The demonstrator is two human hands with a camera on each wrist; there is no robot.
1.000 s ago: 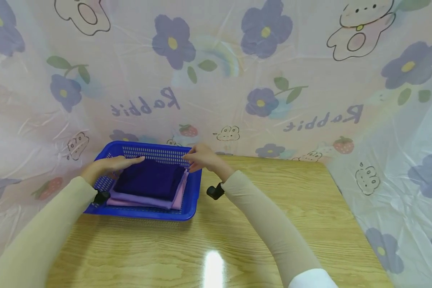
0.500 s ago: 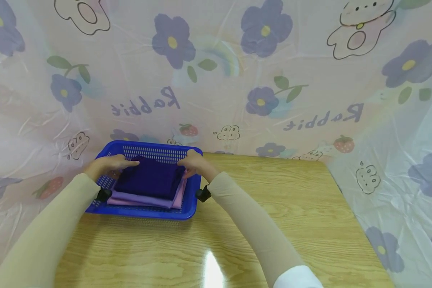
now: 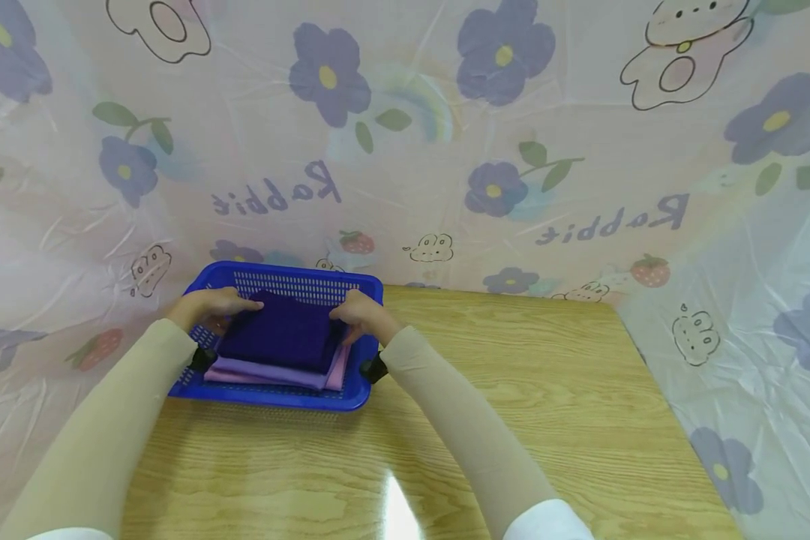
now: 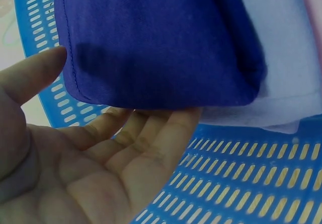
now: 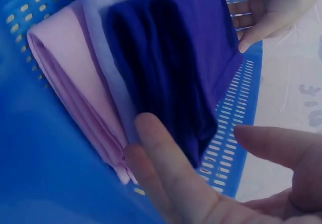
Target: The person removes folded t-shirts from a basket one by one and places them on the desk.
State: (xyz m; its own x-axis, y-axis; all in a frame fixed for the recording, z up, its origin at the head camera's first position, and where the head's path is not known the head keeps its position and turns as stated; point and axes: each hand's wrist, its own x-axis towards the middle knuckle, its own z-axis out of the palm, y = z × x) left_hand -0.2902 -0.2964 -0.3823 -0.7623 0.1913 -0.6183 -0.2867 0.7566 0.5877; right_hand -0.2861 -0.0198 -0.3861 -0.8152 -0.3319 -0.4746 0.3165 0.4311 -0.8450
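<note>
Dark purple cloth point(image 3: 280, 330) lies, in the head view, between the left hand point(image 3: 212, 306) and right hand point(image 3: 364, 313), over lilac cloth point(image 3: 270, 369) and pink cloth point(image 3: 337, 373) inside the blue basket point(image 3: 277, 402). From the left wrist, that hand's extended fingers reach beneath its edge, thumb spread away. From the right wrist, spread fingers and thumb flank its folded layers.

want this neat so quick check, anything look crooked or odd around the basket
Nothing looks spilled or damaged. The stack is uneven: the pink cloth juts out on the right beyond the lavender cloth. Also, the "Rabbit" lettering on the backdrop reads mirror-reversed.
</note>
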